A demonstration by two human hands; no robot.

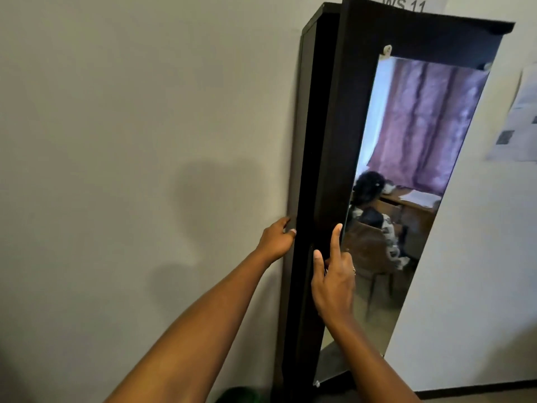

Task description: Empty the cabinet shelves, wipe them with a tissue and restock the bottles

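- Tall dark cabinet (pixel 308 141) stands against the pale wall (pixel 116 141), running from 12 to 6 o'clock, just right of centre
- Its mirrored door (pixel 348 112) is slightly ajar, so the shelves stay hidden
- Left hand (pixel 274 239), 7 o'clock of centre, has bent fingers against the cabinet's side; I cannot tell whether they hook an edge
- Right hand (pixel 334 283), at 5 o'clock, pinches the door's free edge, thumb on the edge and forefinger straight up the front

place: office | cues: desk (pixel 412 209) in mirror (pixel 421 117), wall papers (pixel 520 117), WS 11 sign (pixel 404 4)
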